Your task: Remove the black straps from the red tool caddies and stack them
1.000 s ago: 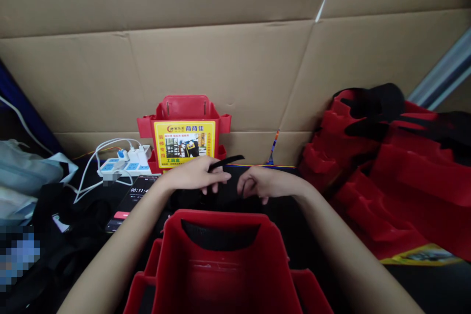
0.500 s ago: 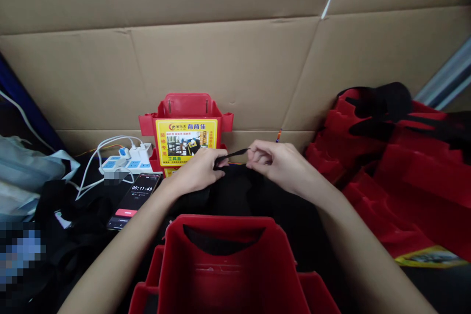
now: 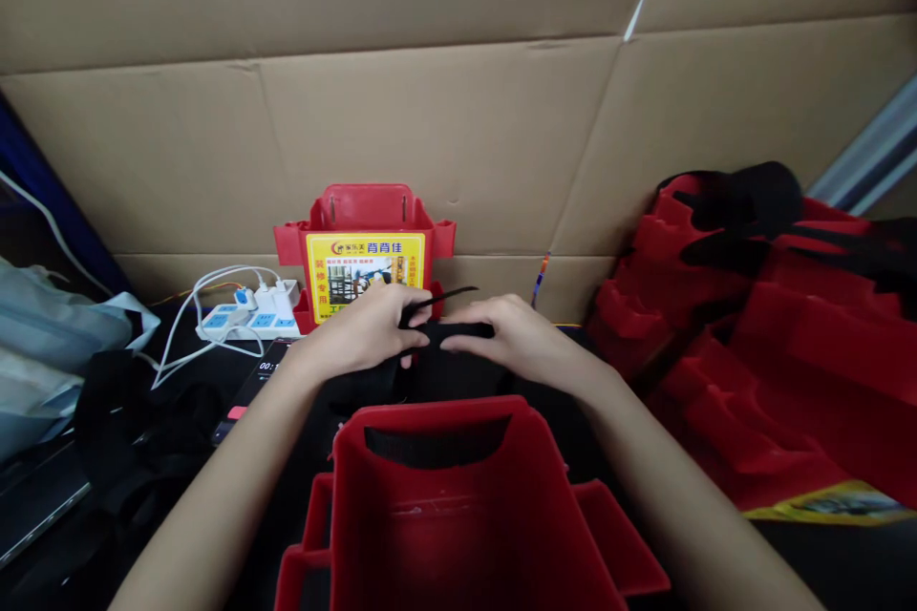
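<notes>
Cardboard backdrop, two hands (image 3: 365, 334) (image 3: 520, 342) gripping one black strap (image 3: 458, 329), one labelled red box (image 3: 364, 253)

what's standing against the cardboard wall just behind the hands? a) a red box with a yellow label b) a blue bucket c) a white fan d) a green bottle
a: a red box with a yellow label stands upright against the cardboard wall, just beyond the left hand and right hand, which both hold a black strap.

Red tote (image 3: 458, 506) blocks near side; labelled red box (image 3: 365, 253) behind; red stack (image 3: 774, 353) right.
</notes>
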`<control>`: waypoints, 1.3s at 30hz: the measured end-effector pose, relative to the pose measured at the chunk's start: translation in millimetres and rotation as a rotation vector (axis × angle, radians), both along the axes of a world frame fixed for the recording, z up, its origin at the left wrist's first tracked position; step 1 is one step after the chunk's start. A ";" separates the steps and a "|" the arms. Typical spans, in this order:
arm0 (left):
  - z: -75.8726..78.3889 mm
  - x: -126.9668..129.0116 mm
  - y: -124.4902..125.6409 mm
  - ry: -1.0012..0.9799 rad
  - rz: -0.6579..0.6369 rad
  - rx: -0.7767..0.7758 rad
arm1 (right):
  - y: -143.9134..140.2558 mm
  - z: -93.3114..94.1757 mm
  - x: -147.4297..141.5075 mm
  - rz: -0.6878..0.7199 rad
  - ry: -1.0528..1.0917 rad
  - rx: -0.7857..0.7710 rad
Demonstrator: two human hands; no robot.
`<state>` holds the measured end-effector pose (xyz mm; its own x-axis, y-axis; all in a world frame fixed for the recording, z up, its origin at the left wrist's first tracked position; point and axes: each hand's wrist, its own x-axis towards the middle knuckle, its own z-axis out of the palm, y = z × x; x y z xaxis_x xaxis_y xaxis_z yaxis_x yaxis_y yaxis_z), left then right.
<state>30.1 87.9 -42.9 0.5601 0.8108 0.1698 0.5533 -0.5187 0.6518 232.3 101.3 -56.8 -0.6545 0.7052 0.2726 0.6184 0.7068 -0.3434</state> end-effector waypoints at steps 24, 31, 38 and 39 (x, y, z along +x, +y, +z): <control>-2.5 -16.7 13.9 0.205 -0.118 0.092 | 5.1 13.3 38.4 -0.252 -0.190 0.037; -9.9 8.6 -0.4 0.079 -0.099 0.201 | -9.8 5.9 3.5 0.078 0.152 -0.166; -11.9 2.3 11.0 -0.395 0.160 0.047 | -7.8 -3.1 1.2 -0.018 0.115 -0.358; -11.8 1.8 11.4 -0.411 0.154 0.011 | -8.3 -2.9 1.5 -0.003 0.124 -0.362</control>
